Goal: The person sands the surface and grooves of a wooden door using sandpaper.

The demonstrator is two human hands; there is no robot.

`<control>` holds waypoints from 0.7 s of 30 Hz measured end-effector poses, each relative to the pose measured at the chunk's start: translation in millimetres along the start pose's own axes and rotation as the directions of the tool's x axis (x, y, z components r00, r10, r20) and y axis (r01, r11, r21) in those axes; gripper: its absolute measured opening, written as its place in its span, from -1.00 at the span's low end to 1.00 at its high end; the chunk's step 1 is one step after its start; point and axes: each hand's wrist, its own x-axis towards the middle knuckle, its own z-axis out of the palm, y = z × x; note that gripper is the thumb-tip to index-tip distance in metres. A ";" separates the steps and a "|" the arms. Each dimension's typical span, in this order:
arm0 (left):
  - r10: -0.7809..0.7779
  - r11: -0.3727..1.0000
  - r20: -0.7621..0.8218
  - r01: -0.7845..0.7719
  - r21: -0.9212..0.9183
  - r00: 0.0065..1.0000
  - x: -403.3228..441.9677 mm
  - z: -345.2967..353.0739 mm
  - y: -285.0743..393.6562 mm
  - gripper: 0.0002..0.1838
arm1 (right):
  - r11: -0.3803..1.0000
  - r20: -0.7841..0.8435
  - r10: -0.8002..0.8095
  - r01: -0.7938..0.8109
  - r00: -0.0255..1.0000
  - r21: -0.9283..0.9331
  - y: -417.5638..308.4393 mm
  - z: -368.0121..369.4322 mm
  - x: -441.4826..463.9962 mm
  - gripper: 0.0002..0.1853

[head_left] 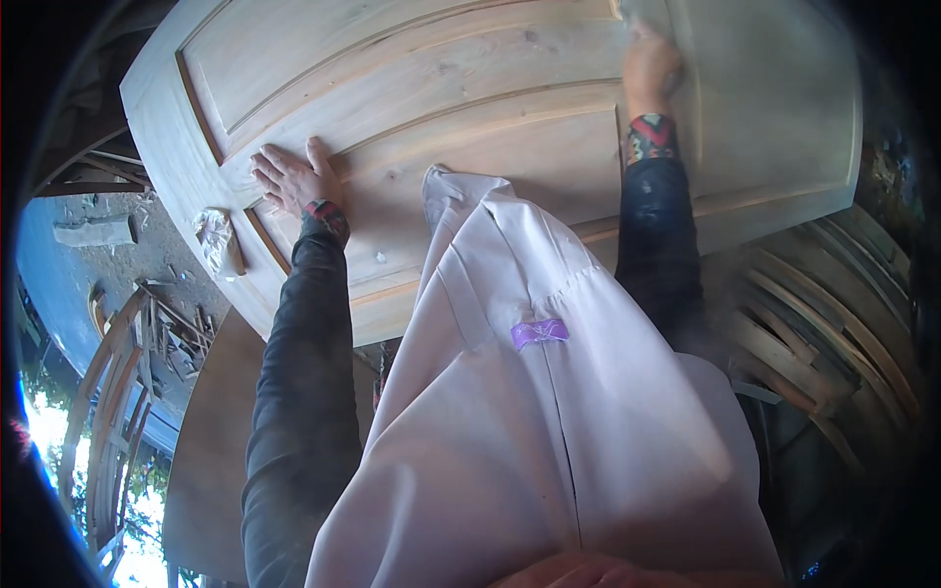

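Note:
A pale wooden panelled door (470,108) lies across the top of the view. My left hand (294,179) rests on its surface with fingers spread, holding nothing. At the upper right, my right hand (651,69) is on the door near a panel's edge, its fingers bent and blurred around something small and pale that I cannot make out. A crumpled whitish packet or bag (219,242) lies on the door frame, lower left of my left hand. Light pink cloth with a purple label (540,334) hangs over my front and touches the door's near part.
Curved wooden pieces (833,314) are stacked at the right. At the left, wood scraps (181,328) litter the ground beside a curved slatted wooden piece (103,421). A brown board (218,451) stands below the door, left of my left arm.

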 end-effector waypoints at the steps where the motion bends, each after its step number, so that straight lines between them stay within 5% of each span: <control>1: -0.004 1.000 0.006 0.004 0.003 1.000 0.5 -0.7 0.7 -0.07 | 0.972 -0.285 -0.167 0.206 0.944 0.115 -14.5 30.0 -19.8 -0.72; 2: -0.005 1.000 0.005 0.005 -0.004 1.000 1.8 -1.8 2.0 -0.07 | 0.891 -0.561 -0.271 0.425 0.782 0.162 -35.6 56.5 -39.4 -0.73; 4: -0.008 1.000 0.014 0.008 -0.018 1.000 -1.0 -3.6 3.0 -0.07 | 0.735 -0.374 -0.360 0.507 0.855 0.451 -109.1 41.3 -103.8 -0.70; 5: -0.012 1.000 0.021 0.013 -0.023 1.000 -1.3 -5.5 4.9 -0.07 | 0.671 -0.564 -0.445 0.676 0.696 0.304 -146.8 41.4 -139.9 -0.67; 7: -0.001 1.000 0.012 0.002 -0.019 1.000 -0.6 -3.9 2.6 -0.07 | 0.434 -0.435 -0.710 0.830 0.554 0.350 -186.0 45.4 -199.1 -0.62; 10: -0.005 0.999 0.013 0.006 -0.041 1.000 -0.1 -4.6 5.1 -0.08 | 0.437 -0.517 -0.682 0.855 0.517 0.279 -119.4 41.4 -135.5 -0.63; 12: -0.023 0.998 0.034 0.025 -0.064 0.999 -2.2 -10.1 7.9 -0.09 | 0.637 -0.473 -0.518 0.691 0.712 0.342 -48.1 41.8 -67.8 -0.69; 16: -0.026 0.998 0.037 0.029 -0.064 0.999 -2.9 -10.5 9.2 -0.09 | 0.846 -0.483 -0.256 0.436 0.837 0.308 -66.9 34.4 -75.1 -0.70; 17: -0.021 0.998 0.033 0.023 -0.063 0.999 0.2 -9.6 9.6 -0.09 | 0.794 -0.390 -0.389 0.518 0.835 0.317 -110.2 19.2 -108.6 -0.68; 20: -0.017 0.998 0.030 0.019 -0.055 0.999 2.2 -7.2 6.8 -0.08 | 0.286 -0.618 -0.638 0.886 0.460 0.366 -208.3 7.6 -205.9 -0.78; 21: -0.018 0.998 0.037 0.020 -0.057 0.999 1.7 -8.0 7.8 -0.08 | 0.364 -0.589 -0.620 0.855 0.518 0.368 -199.4 8.7 -195.6 -0.77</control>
